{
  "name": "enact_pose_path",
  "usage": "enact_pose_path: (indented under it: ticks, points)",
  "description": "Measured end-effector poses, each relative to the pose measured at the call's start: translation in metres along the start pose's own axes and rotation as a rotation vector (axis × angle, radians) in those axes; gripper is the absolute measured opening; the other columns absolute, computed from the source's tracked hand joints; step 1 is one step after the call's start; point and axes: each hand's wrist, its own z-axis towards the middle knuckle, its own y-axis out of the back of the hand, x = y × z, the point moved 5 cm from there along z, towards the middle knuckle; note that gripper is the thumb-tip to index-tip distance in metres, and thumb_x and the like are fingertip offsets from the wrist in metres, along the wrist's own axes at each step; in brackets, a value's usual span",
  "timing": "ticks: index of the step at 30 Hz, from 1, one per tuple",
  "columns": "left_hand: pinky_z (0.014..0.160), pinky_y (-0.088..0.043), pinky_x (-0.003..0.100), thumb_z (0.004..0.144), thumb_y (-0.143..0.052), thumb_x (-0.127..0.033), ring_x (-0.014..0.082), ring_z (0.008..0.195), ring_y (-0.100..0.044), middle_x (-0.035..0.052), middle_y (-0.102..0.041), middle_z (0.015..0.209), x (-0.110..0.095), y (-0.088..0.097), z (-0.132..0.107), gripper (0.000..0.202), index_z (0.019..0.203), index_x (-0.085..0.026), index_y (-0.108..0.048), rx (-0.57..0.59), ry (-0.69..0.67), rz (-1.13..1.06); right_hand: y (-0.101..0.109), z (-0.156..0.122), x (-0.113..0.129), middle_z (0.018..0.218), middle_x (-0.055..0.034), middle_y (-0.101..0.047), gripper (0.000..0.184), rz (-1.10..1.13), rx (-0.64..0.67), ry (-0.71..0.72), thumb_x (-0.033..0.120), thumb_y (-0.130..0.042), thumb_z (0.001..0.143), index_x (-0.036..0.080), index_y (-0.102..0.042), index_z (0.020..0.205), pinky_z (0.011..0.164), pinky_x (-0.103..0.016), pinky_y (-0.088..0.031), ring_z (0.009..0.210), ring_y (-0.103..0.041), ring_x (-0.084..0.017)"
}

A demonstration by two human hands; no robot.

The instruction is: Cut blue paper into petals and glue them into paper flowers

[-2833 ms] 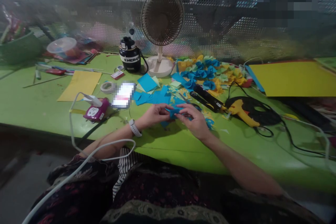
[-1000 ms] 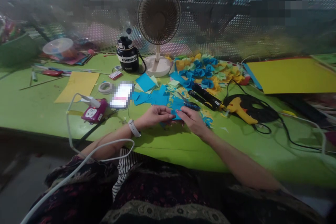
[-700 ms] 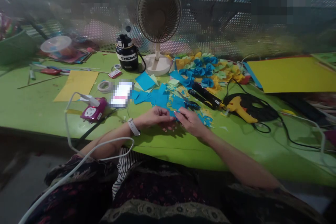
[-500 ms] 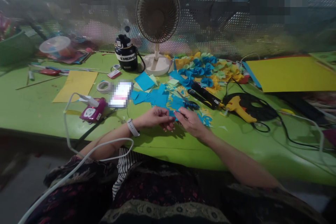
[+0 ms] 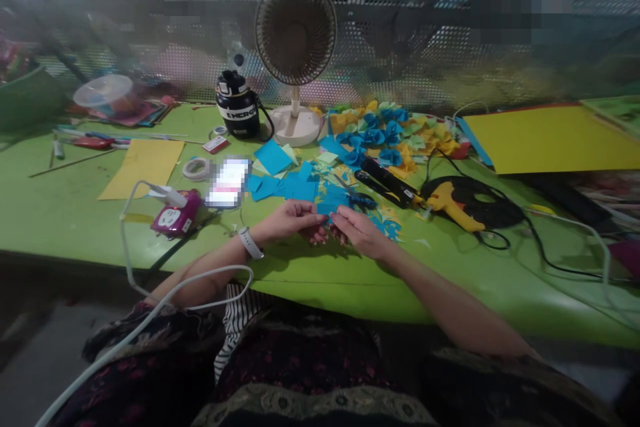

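Observation:
My left hand (image 5: pixel 290 219) and my right hand (image 5: pixel 361 232) meet above the green table (image 5: pixel 75 213), both pinched on a small blue paper piece (image 5: pixel 327 208) held between their fingertips. A white band sits on my left wrist. Just beyond the hands lie loose blue paper squares (image 5: pixel 283 183) and blue scraps (image 5: pixel 387 227). Dark-handled scissors (image 5: pixel 363 200) rest right behind my right hand.
A white desk fan (image 5: pixel 296 53) and a black bottle (image 5: pixel 237 107) stand at the back. Folded blue, yellow and green paper flowers (image 5: pixel 387 133) are piled near a yellow glue gun (image 5: pixel 450 203) with black cables. Yellow sheets (image 5: pixel 550 140), tape roll (image 5: pixel 196 168), phone (image 5: pixel 227 181) and pink socket (image 5: pixel 174 219) surround.
The hands have stayed together on the blue paper, fingers working it and drawing slightly nearer to me. The view has drifted a little to the right.

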Motion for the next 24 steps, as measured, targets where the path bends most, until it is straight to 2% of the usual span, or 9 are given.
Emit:
enact_pose_path:
  ticks: [4, 10, 14, 18, 21, 23, 24]
  points:
    - [0.053, -0.055, 0.021, 0.066, -0.085, -0.052, 0.0159, 0.064, -0.072, 0.0060, -0.074, 0.075, 0.000, 0.002, 0.001, 0.049, 0.079, -0.012, -0.059, -0.061, -0.039, -0.016, 0.002, 0.001, 0.000, 0.059, 0.0036, -0.050, 0.042, -0.071, -0.010, 0.027, 0.060, -0.042, 0.095, 0.024, -0.039, 0.071, 0.053, -0.027, -0.038, 0.053, -0.049, -0.012]
    - [0.054, -0.056, 0.022, 0.064, -0.086, -0.054, 0.0145, 0.062, -0.071, 0.0042, -0.072, 0.072, 0.000, 0.003, 0.002, 0.052, 0.076, -0.012, -0.057, -0.082, -0.079, -0.018, 0.003, 0.001, -0.001, 0.061, 0.0028, -0.053, 0.039, -0.033, 0.026, 0.006, 0.055, -0.044, 0.094, 0.024, -0.040, 0.071, 0.053, -0.027, -0.039, 0.052, -0.049, -0.012]
    - [0.054, -0.056, 0.023, 0.064, -0.086, -0.052, 0.0145, 0.063, -0.070, 0.0032, -0.072, 0.073, 0.001, 0.004, 0.002, 0.051, 0.081, -0.013, -0.057, -0.092, -0.093, -0.017, 0.003, 0.002, -0.003, 0.061, 0.0029, -0.054, 0.036, -0.084, 0.023, 0.034, 0.053, -0.045, 0.095, 0.023, -0.045, 0.074, 0.053, -0.026, -0.038, 0.053, -0.050, -0.012]
    - [0.054, -0.055, 0.023, 0.062, -0.087, -0.052, 0.0141, 0.059, -0.069, 0.0048, -0.073, 0.074, 0.001, 0.005, 0.003, 0.053, 0.079, -0.014, -0.054, -0.117, -0.112, -0.028, 0.001, 0.003, 0.000, 0.062, 0.0027, -0.054, 0.037, -0.113, 0.012, 0.034, 0.052, -0.045, 0.095, 0.023, -0.045, 0.073, 0.054, -0.026, -0.038, 0.054, -0.050, -0.012]
    - [0.055, -0.055, 0.023, 0.060, -0.088, -0.052, 0.0138, 0.057, -0.069, 0.0039, -0.073, 0.070, 0.001, 0.007, 0.005, 0.054, 0.078, -0.014, -0.054, -0.136, -0.105, -0.037, 0.008, 0.004, 0.003, 0.063, 0.0020, -0.056, 0.035, -0.138, 0.036, 0.029, 0.050, -0.043, 0.096, 0.023, -0.047, 0.074, 0.056, -0.027, -0.040, 0.055, -0.052, -0.013]
    - [0.054, -0.055, 0.023, 0.059, -0.089, -0.051, 0.0145, 0.057, -0.070, 0.0034, -0.073, 0.068, 0.000, 0.010, 0.004, 0.054, 0.080, -0.015, -0.054, -0.182, -0.095, -0.046, 0.025, 0.004, 0.004, 0.068, -0.0002, -0.060, 0.032, -0.245, -0.057, 0.047, 0.045, -0.042, 0.096, 0.022, -0.051, 0.077, 0.062, -0.028, -0.043, 0.061, -0.055, -0.015]
    - [0.054, -0.055, 0.022, 0.060, -0.089, -0.051, 0.0153, 0.058, -0.070, 0.0037, -0.074, 0.068, -0.001, 0.013, 0.004, 0.054, 0.081, -0.015, -0.054, -0.208, -0.094, -0.048, 0.037, 0.004, 0.004, 0.073, -0.0020, -0.062, 0.029, -0.349, -0.155, 0.056, 0.042, -0.044, 0.096, 0.021, -0.054, 0.079, 0.066, -0.029, -0.043, 0.067, -0.057, -0.016]
